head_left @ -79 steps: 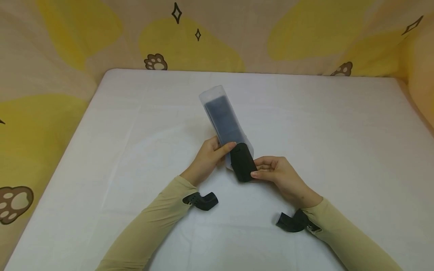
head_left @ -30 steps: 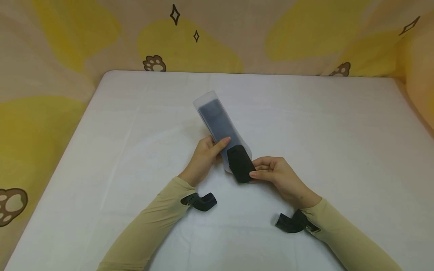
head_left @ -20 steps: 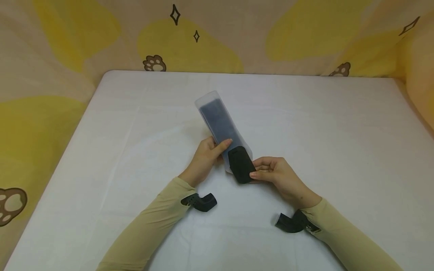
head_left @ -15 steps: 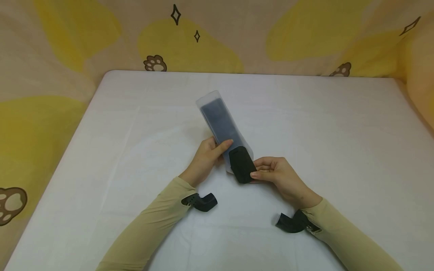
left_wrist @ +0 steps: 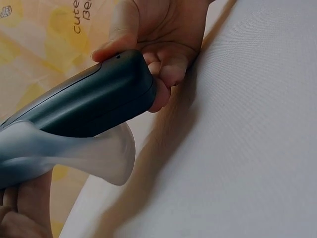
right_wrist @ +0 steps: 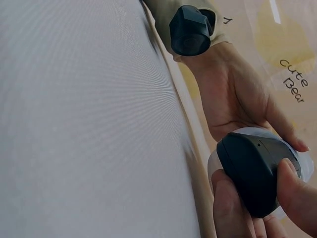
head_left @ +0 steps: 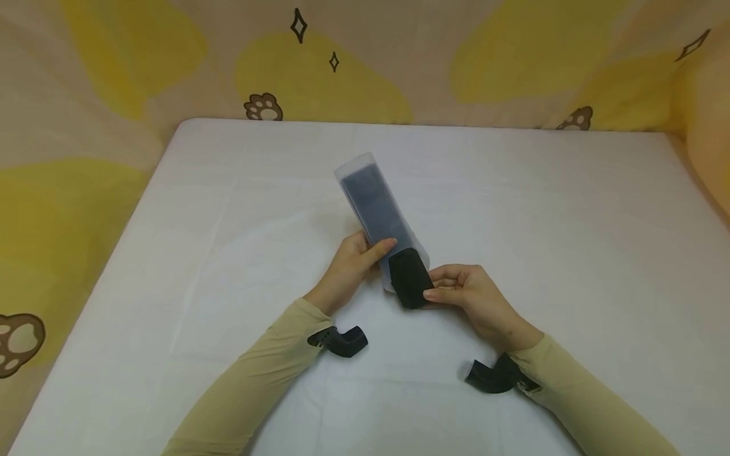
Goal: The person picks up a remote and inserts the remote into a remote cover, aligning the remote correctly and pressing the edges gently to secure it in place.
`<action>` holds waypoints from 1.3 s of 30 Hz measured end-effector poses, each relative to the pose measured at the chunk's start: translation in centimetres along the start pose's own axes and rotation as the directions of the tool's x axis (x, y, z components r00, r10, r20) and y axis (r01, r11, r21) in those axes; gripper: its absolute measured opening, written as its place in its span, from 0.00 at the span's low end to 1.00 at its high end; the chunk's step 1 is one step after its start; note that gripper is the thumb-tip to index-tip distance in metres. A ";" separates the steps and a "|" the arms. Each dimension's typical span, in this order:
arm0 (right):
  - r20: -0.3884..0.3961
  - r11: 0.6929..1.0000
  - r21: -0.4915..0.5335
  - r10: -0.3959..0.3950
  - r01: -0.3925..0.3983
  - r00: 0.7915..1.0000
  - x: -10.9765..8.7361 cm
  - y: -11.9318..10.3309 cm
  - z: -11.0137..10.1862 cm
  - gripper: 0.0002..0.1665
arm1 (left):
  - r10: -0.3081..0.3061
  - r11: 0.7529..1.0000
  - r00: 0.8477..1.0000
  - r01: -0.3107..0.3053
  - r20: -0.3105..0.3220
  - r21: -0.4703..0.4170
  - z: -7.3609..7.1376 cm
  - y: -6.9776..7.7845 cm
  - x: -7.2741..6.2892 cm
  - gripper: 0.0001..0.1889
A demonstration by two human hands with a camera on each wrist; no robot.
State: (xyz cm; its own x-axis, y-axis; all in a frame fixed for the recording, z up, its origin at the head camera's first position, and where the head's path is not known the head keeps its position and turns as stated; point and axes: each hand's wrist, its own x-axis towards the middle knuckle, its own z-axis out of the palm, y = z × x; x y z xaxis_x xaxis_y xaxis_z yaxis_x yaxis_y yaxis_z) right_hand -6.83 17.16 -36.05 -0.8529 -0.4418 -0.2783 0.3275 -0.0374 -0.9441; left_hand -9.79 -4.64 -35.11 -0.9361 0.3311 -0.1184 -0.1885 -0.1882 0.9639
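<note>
A long black remote control (head_left: 410, 278) sits partly inside a translucent plastic cover (head_left: 374, 202), its lower end bare and the rest showing bluish through the plastic. In the head view my left hand (head_left: 345, 269) grips the covered part from the left, thumb across the top face. My right hand (head_left: 470, 294) pinches the bare lower end between thumb and fingers. The left wrist view shows the remote's rounded end (left_wrist: 119, 94) beside the flared mouth of the cover (left_wrist: 111, 153). Seen from the right wrist, the end of the remote (right_wrist: 250, 171) points toward the camera, with the cover behind it.
A white-covered table (head_left: 256, 190) lies under both hands. Patterned yellow fabric (head_left: 353, 63) hangs along its back and sides. Black wrist cameras (head_left: 342, 342) stick out from both beige sleeves (head_left: 256, 373).
Since the oldest frame the cover has slid slightly toward the right hand, leaving a little less of the remote control bare. Both hands keep their grips and hardly move.
</note>
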 end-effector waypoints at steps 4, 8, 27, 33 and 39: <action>-0.010 1.000 0.001 0.011 -0.011 1.000 -0.3 0.1 0.0 0.15 | -0.016 1.000 1.000 0.016 0.002 0.003 0.1 -0.3 -0.1 0.16; -0.003 1.000 0.011 0.012 -0.012 1.000 -0.4 0.3 0.1 0.15 | -0.031 1.000 1.000 0.031 -0.005 -0.003 0.1 -0.6 -0.2 0.23; -0.005 1.000 0.021 -0.001 0.001 1.000 -0.2 0.4 0.0 0.13 | -0.046 0.998 0.999 0.045 0.026 0.048 0.2 -0.6 -0.2 0.43; -0.005 1.000 0.019 -0.014 0.014 1.000 0.0 0.1 0.1 0.12 | -0.037 0.996 0.999 0.035 0.017 0.077 0.0 -0.5 -0.1 0.42; -0.003 0.999 0.027 -0.025 0.025 1.000 0.0 0.1 0.1 0.12 | -0.018 0.997 1.000 0.017 0.018 0.070 0.0 -0.6 0.0 0.26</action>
State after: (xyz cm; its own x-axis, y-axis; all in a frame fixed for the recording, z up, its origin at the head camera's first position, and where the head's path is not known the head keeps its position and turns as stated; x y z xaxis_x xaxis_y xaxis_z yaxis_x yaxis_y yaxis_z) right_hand -6.79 17.10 -36.16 -0.8619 -0.4381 -0.2555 0.3170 -0.0722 -0.9457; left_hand -9.63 -4.48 -35.72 -0.9271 0.3509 -0.1316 -0.1828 -0.1171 0.9761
